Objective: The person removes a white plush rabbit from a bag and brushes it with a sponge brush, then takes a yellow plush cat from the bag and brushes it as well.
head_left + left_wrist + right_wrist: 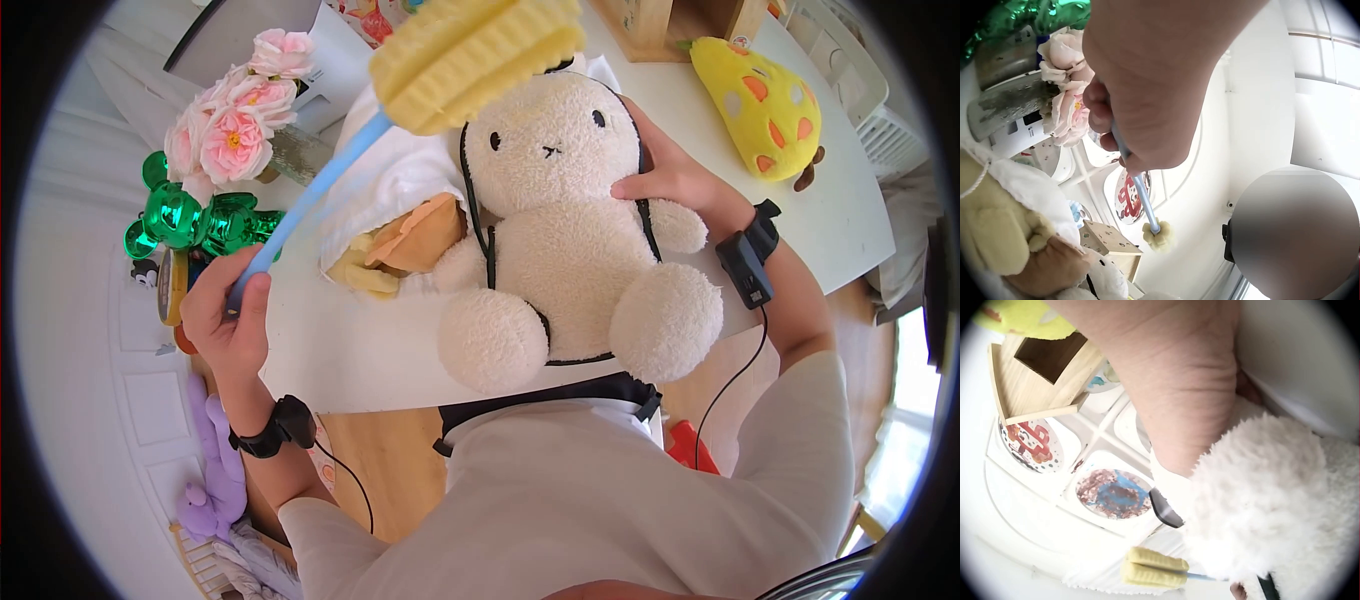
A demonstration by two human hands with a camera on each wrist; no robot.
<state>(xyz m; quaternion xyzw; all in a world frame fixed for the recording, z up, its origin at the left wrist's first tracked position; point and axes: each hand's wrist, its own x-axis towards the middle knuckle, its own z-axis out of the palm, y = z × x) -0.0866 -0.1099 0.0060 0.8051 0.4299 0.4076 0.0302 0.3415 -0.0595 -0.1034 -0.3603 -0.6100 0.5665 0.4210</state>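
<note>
My left hand (pixel 225 318) grips the blue handle of a sponge cleaning brush (pixel 475 62), its ribbed yellow sponge head raised toward the top of the head view. The right hand (pixel 675 170) holds a white fluffy plush toy (pixel 555 270) by the side of its head and neck, thumb in front and the other fingers hidden behind. Black cord-like trim runs around the toy, which has a stitched face and leans back by the table's near edge. In the right wrist view, the sponge head (pixel 1154 569) shows beyond the white plush (pixel 1260 494).
Left of the plush, a white cloth bag (pixel 395 170) has orange and yellow soft pieces at its mouth. Pink flowers (pixel 235 140) and a shiny green bear figure (pixel 180 215) stand farther left. At right are a spotted yellow plush (pixel 765 115) and a wooden box-like house (pixel 640 25).
</note>
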